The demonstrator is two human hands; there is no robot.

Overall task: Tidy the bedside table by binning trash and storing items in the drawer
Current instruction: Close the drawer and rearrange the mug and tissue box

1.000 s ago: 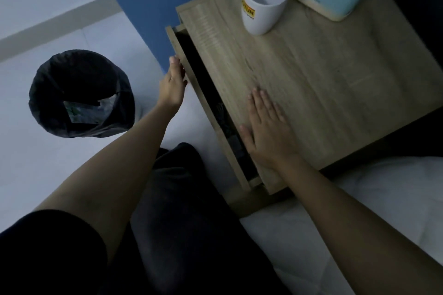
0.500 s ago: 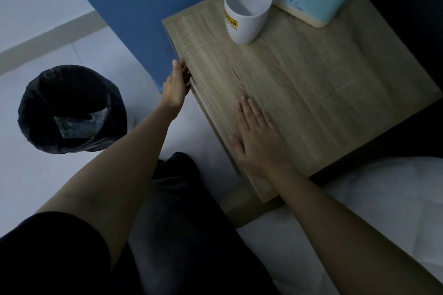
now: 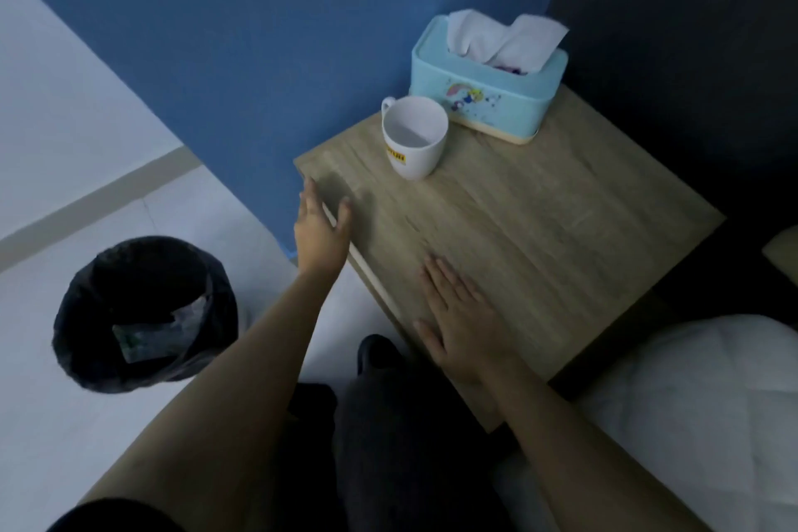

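Note:
The wooden bedside table stands against the blue wall, and its drawer front sits flush along the left edge. My left hand hovers at that edge with straight fingers and the thumb over the tabletop. My right hand lies flat on the tabletop near the front corner. A white mug and a light blue tissue box stand at the back of the table. A black-lined bin on the floor to the left holds a crumpled wrapper.
White bedding fills the lower right beside the table. My dark-clothed legs are in front of the table. A dark headboard rises at the right. Pale floor surrounds the bin.
The drawer, open a second ago, has been pushed in by my left hand and is now flush. My view has tilted up, and the left hand has lifted off the drawer front.

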